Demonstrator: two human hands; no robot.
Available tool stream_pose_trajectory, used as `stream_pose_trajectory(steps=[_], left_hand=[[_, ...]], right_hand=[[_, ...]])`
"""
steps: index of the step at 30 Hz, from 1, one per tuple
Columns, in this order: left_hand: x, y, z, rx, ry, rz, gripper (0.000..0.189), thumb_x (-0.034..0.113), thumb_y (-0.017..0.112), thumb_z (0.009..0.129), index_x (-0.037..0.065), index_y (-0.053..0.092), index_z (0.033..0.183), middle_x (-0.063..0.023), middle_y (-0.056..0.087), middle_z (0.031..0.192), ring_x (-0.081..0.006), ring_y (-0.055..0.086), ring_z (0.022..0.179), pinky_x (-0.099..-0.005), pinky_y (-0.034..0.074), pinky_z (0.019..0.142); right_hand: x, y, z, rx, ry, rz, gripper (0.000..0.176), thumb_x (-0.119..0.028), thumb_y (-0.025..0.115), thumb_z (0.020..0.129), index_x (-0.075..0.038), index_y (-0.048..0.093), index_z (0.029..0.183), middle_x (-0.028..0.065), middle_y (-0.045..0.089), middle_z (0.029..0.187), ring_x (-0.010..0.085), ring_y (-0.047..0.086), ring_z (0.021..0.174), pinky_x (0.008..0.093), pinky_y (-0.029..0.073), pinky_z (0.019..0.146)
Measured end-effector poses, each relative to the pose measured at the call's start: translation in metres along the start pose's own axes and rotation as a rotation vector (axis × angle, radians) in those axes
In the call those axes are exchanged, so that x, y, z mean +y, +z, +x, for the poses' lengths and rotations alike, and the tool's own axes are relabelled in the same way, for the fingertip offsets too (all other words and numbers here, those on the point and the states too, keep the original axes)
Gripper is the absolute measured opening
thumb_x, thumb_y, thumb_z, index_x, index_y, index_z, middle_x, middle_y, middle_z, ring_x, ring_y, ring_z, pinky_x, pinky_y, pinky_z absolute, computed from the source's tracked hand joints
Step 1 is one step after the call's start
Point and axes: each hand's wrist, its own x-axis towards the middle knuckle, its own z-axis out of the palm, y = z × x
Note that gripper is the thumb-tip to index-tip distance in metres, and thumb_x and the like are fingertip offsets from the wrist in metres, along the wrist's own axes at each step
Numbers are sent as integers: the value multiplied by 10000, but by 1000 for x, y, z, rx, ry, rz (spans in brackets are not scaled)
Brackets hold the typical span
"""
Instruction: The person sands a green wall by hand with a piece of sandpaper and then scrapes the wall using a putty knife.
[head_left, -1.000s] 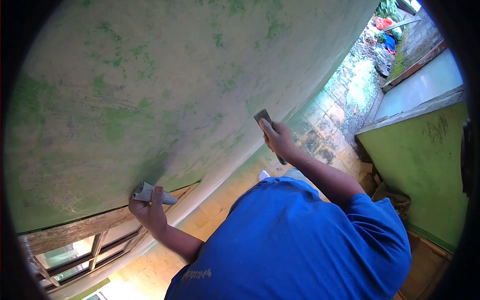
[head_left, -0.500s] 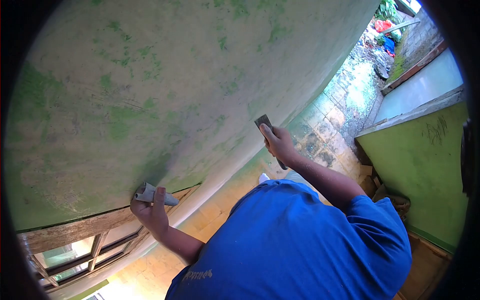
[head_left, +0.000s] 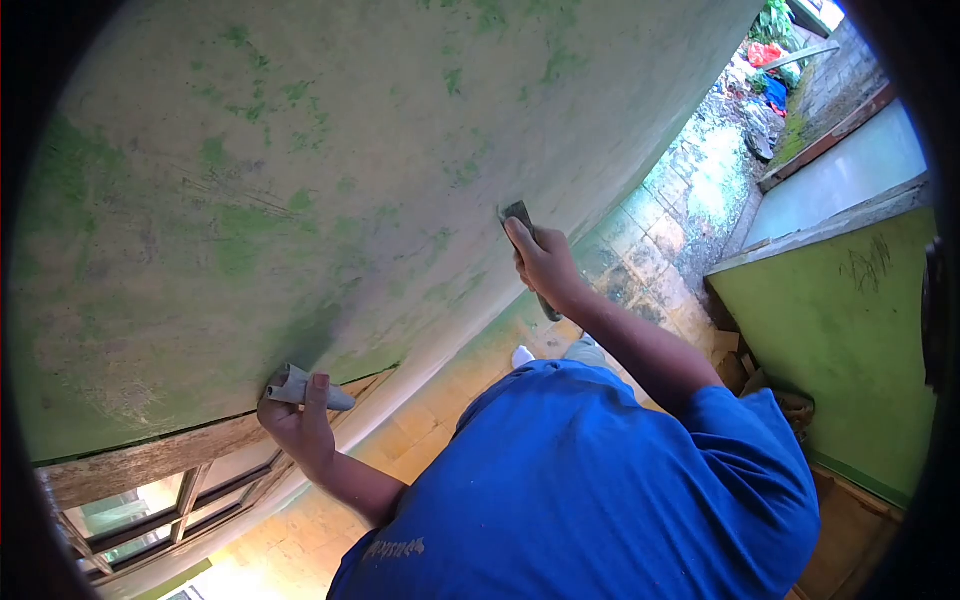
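My right hand (head_left: 547, 262) is wrapped round a scraper (head_left: 517, 212), its flat blade at the wall (head_left: 350, 140) and its handle end sticking out below my fist. The wall's paint is patchy, pale with worn green areas. My left hand (head_left: 302, 428) pinches a folded grey piece of sandpaper (head_left: 290, 386) between thumb and fingers. That hand is close to the wall, just above the wooden window frame (head_left: 150, 465).
Below the wall runs a tiled floor (head_left: 410, 435), where my feet partly show. A green low wall (head_left: 830, 320) stands to the right. Red and blue litter (head_left: 770, 80) lies at the far end of the passage. Cardboard pieces (head_left: 728, 345) are at the green wall's foot.
My right hand has moved a little up and to the left with the scraper, whose blade has come to the wall. My left hand has stayed nearly still.
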Motion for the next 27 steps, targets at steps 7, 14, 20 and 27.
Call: stream_pose_trajectory(steps=[7,14,20,27], left_hand=[[-3,0,1,17,34,1,186,54,729,738,-2,552,742,-29,564,682,-107,533,609,-249,437,623],[4,2,0,-2,59,-3,169,87,710,765,-3,567,763,-50,588,658,-119,567,581,-254,460,590],[16,8,0,10,30,-34,122,47,692,752,-21,594,730,-55,597,633,-105,544,581,-247,440,584],[19,11,-1,40,7,-38,134,31,670,759,-20,594,662,-61,599,612,-105,524,560,-244,422,586]], right_hand=[[-2,-10,-13,22,-85,-68,462,-434,480,927,-78,445,634,-21,381,469,70,357,368,245,290,363],[-16,5,-4,-24,-18,83,487,-454,481,919,-69,451,622,-11,398,474,77,381,368,252,307,357],[7,-10,-14,48,-38,-75,497,-472,526,894,-64,467,616,-11,424,498,73,398,384,247,309,363],[-14,0,-2,-42,3,131,505,-452,529,900,-49,486,599,-5,449,500,78,426,402,259,328,390]])
